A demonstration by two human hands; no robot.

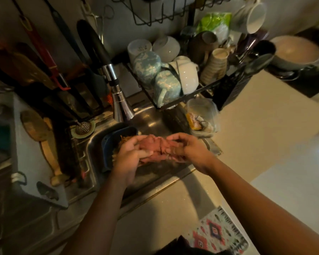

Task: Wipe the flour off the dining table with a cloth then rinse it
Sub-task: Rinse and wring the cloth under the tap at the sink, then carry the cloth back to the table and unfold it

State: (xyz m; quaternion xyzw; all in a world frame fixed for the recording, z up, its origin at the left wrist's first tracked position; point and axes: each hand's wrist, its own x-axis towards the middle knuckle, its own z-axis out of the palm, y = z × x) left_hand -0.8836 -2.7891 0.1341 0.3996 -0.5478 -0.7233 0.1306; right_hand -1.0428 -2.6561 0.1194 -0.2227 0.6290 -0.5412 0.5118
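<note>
Head cam: fingers of both hands curled tight round the pink cloth (159, 149), bunched up betw. them. Left hand (130, 153) clamps the left end, thumb on top; right hand (189, 149) clamps the right end, fingertips pressed into the folds. Cloth's held over the steel sink (153, 124), just in front of the chrome tap spout (122, 105) and a bit below it. Can't tell if water's running, too dim and blurry. Under the left hand, a dark blue bowl (114, 142) sits in the basin w/ orange-ish scraps in it. Sink strainer (83, 127) lies on the rim to the left, next to a wooden spoon (39, 133). Behind the sink, a black wire dish rack (175, 102) packed w/ mugs, blue-mottled ones in front. Clear plastic tub (203, 116) at the sink's right edge, beside the pale countertop (256, 126). Patterned mat (217, 230) on the floor, bottom right.
</note>
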